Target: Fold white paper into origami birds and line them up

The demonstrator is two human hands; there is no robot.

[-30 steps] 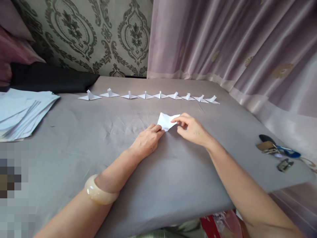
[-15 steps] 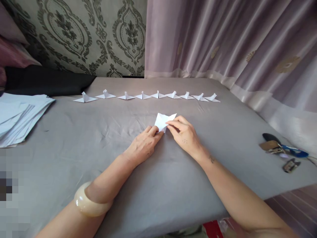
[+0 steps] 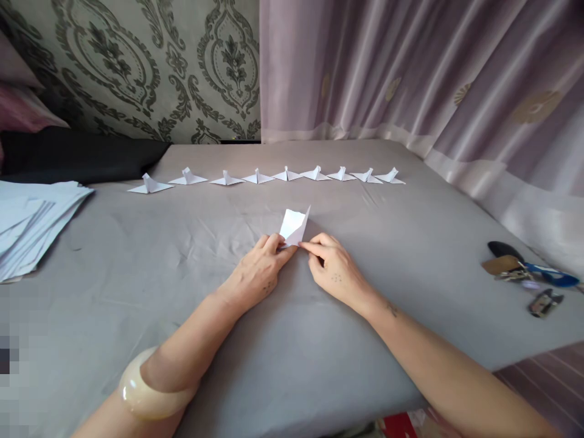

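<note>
A small piece of folded white paper [image 3: 293,226] lies on the grey cloth in the middle, one pointed flap standing up at its right side. My left hand [image 3: 258,264] is closed on its lower left edge, fingers on top and thumb along the near edge. At the lower right corner, the index fingertip of my right hand [image 3: 335,267] presses on the paper close to my left thumb. The other right fingers are curled in. Behind the paper runs a row of several folded white paper birds [image 3: 257,177], each with wings spread and a raised middle.
A stack of white paper sheets [image 3: 41,225] lies at the left, in front of a black cloth [image 3: 82,157]. On the right are keys with a brown tag [image 3: 502,265], a blue-handled item [image 3: 552,275] and a small dark clipper-like tool [image 3: 545,303]. A curtain [image 3: 365,73] hangs behind.
My right hand has let go of the paper's upper right flap and moved down to the lower right corner. That flap now stands up. The view has shifted slightly.
</note>
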